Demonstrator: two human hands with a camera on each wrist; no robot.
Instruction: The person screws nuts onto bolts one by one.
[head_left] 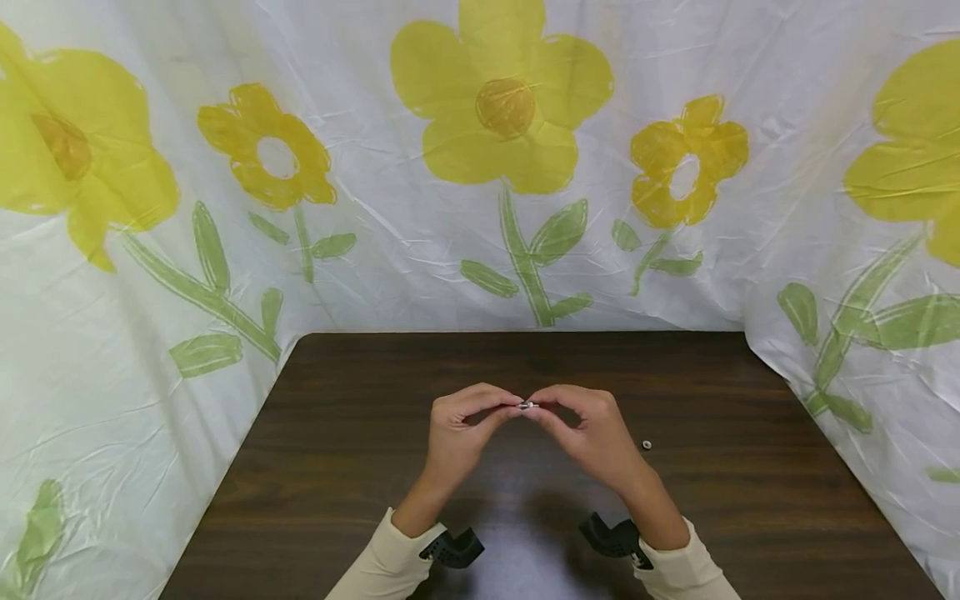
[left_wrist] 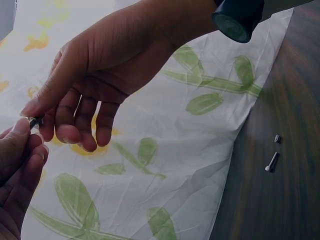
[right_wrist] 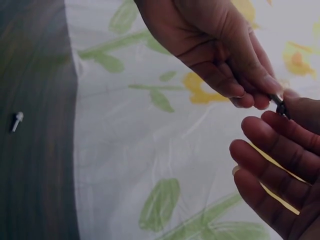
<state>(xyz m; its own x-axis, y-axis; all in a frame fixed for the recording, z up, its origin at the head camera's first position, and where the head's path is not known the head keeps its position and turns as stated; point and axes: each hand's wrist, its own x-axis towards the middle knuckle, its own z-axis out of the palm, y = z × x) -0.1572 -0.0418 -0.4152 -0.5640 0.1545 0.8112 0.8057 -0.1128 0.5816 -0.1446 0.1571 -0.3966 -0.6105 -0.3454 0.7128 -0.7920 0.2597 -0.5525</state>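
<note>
Both hands meet above the table with a small metal bolt (head_left: pixel 528 406) between their fingertips. Thumb and fingers of my left hand (head_left: pixel 459 425) pinch its one end. My right hand (head_left: pixel 588 429) pinches the other end, where a dark round piece that looks like a nut (right_wrist: pixel 282 109) sits against the shank. Fingertips cover much of both pieces, so how far they join is hidden. In the left wrist view the other fingers of the right hand (left_wrist: pixel 110 70) hang loosely below the pinch.
A loose nut (head_left: pixel 647 444) lies on the dark wooden table (head_left: pixel 337 467), right of the right forearm. Near it lies another bolt (left_wrist: pixel 272 162). One more bolt (right_wrist: pixel 17 121) lies on the table's left side. A flowered white cloth (head_left: pixel 375 275) surrounds the back and sides.
</note>
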